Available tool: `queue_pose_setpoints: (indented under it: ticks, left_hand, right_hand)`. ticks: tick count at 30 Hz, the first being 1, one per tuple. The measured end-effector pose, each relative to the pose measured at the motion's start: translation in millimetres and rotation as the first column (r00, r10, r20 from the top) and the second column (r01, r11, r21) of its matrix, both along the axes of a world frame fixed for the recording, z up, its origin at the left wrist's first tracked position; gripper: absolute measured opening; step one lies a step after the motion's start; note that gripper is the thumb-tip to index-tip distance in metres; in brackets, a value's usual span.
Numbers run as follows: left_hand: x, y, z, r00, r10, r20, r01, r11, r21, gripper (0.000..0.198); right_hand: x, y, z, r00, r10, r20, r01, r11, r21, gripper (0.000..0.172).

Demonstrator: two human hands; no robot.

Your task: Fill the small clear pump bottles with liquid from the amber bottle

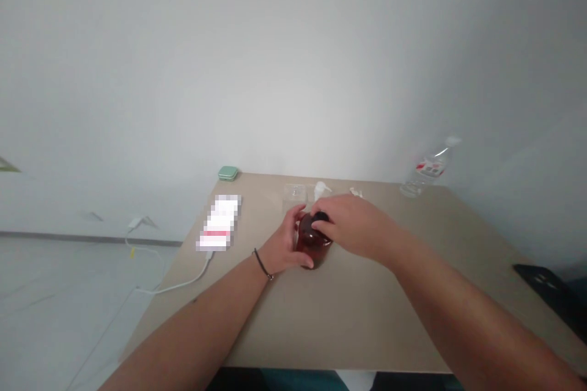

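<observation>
A dark red-brown bottle (315, 248) stands on the table between my hands. My left hand (290, 244) is wrapped round its left side, thumb at the front. From the right, my right hand (351, 223) grips the dark cap (320, 217) at the bottle's top, partly covering it. Just behind the bottle are a clear plastic container (295, 193) and a white pump head (320, 189). A small crumpled white piece (356, 193) lies beyond my right hand.
On the table's left side (183, 299) lies a phone (219, 223) with a white cable (183, 285) running off the edge. A green case (228, 173) sits at the back left corner, a clear water bottle (428, 170) at the back right. A dark object (550, 293) lies by the right edge.
</observation>
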State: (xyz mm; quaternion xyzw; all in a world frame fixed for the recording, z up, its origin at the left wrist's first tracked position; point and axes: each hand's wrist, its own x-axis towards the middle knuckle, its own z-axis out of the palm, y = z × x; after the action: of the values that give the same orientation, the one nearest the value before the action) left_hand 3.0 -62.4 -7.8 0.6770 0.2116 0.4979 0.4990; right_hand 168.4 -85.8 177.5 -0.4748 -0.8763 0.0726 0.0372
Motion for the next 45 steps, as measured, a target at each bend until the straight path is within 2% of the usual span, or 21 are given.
queue_pose_setpoints:
  ticks: [2, 4, 6, 8, 10, 11, 14, 18, 24, 26, 30, 32, 36, 39, 42, 45]
  left_hand:
    - [-0.6, -0.1, 4.5, 0.995, -0.089, 0.04, 0.091, 0.995, -0.051, 0.109]
    - [-2.2, 0.1, 8.8, 0.996, -0.084, 0.026, 0.086, 0.994, -0.071, 0.095]
    - [-3.0, 0.3, 10.1, 0.997, -0.071, 0.014, 0.072, 0.993, -0.095, 0.085]
    - [-2.0, 0.9, 7.4, 0.995, -0.089, 0.034, 0.093, 0.986, -0.136, 0.085]
    - [0.4, 2.6, 1.9, 0.989, -0.121, 0.085, 0.133, 0.977, -0.168, 0.09]
    - [1.7, 3.9, -1.2, 0.984, -0.135, 0.114, 0.154, 0.973, -0.171, 0.094]
    - [3.9, 8.3, -8.4, 0.971, -0.172, 0.165, 0.198, 0.968, -0.155, 0.1]
    - [3.9, 11.6, -9.9, 0.982, -0.153, 0.115, 0.168, 0.977, -0.134, 0.094]
    - [5.8, 9.1, -5.3, 0.992, -0.087, 0.095, 0.1, 0.985, -0.143, 0.086]
    - [7.5, 8.6, -4.5, 0.987, -0.108, 0.115, 0.123, 0.983, -0.133, 0.084]
    - [10.8, 8.9, -4.4, 0.969, -0.159, 0.19, 0.183, 0.976, -0.117, 0.092]
    - [11.3, 8.8, -4.5, 0.971, -0.156, 0.183, 0.178, 0.978, -0.112, 0.094]
    - [10.5, 9.9, -7.5, 0.973, -0.146, 0.178, 0.163, 0.983, -0.082, 0.096]
    - [10.0, 12.4, -12.4, 0.971, -0.163, 0.172, 0.178, 0.981, -0.072, 0.093]
    - [10.7, 14.3, -14.4, 0.968, -0.164, 0.191, 0.179, 0.982, -0.064, 0.095]
    - [11.8, 12.8, -9.6, 0.965, -0.172, 0.196, 0.192, 0.978, -0.085, 0.094]
  right_hand:
    - [-3.9, -3.4, -23.1, 0.977, 0.015, -0.213, -0.009, 0.999, 0.032, 0.014]
    - [-3.9, -3.6, -45.3, 0.9, -0.012, -0.435, 0.054, 0.995, 0.086, 0.014]
    - [-3.1, -1.7, -67.3, 0.762, -0.065, -0.644, 0.131, 0.99, 0.056, 0.017]
    - [-3.7, 1.2, -87.7, 0.55, -0.142, -0.823, 0.126, 0.988, -0.086, 0.022]
    - [-6.1, 3.9, -104.2, 0.342, -0.228, -0.912, 0.045, 0.973, -0.226, 0.025]
    - [-7.6, 5.0, -110.3, 0.267, -0.26, -0.928, 0.01, 0.964, -0.267, 0.027]
    - [-10.4, 6.9, -120.0, 0.164, -0.297, -0.941, -0.039, 0.951, -0.307, 0.027]
    - [-6.9, 8.8, -121.0, 0.132, -0.28, -0.951, -0.079, 0.953, -0.291, 0.028]
    - [1.7, 12.4, -122.6, 0.211, -0.154, -0.965, -0.165, 0.968, -0.19, 0.034]
    - [1.8, 12.3, -127.0, 0.191, -0.175, -0.966, -0.157, 0.966, -0.206, 0.037]
    - [-0.9, 10.7, -137.0, 0.081, -0.303, -0.95, -0.172, 0.934, -0.312, 0.056]
    - [-2.3, 9.9, -139.5, 0.055, -0.341, -0.939, -0.186, 0.92, -0.345, 0.057]
    - [-3.2, 9.0, -139.7, 0.032, -0.354, -0.935, -0.155, 0.922, -0.354, 0.047]
    - [-3.2, 8.8, -138.6, 0.034, -0.299, -0.954, -0.191, 0.935, -0.3, 0.056]
    - [-3.8, 8.6, -137.5, 0.068, -0.282, -0.957, -0.181, 0.94, -0.29, 0.063]
    - [-5.1, 8.4, -137.6, 0.079, -0.33, -0.941, -0.116, 0.934, -0.337, 0.054]
